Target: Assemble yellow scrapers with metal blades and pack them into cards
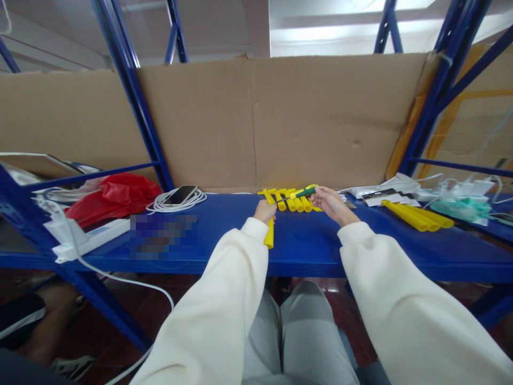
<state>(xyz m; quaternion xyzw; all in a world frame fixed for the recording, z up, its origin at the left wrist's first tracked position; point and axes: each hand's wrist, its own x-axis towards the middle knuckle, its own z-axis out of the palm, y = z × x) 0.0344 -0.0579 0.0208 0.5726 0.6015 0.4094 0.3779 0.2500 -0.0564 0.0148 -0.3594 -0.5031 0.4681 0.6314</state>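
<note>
My left hand (264, 212) is closed around a yellow tube (270, 235), whose lower end sticks out below it near the shelf's front edge. My right hand (326, 202) grips a screwdriver (306, 191) with a green and yellow handle. Its thin shaft points left, and the tip is at the top of my left hand; whether it touches the tube is too small to tell. Behind the hands, several yellow tubes (300, 204) lie side by side on the blue shelf (308, 240).
More yellow tubes (417, 216) lie at the right, near green plastic (460, 208). At left are a phone (181, 194) on a coiled white cable (160, 204), a red bag (120, 198) and a power strip (104, 235). Cardboard (300, 117) stands behind. Another person's leg (56, 315) shows lower left.
</note>
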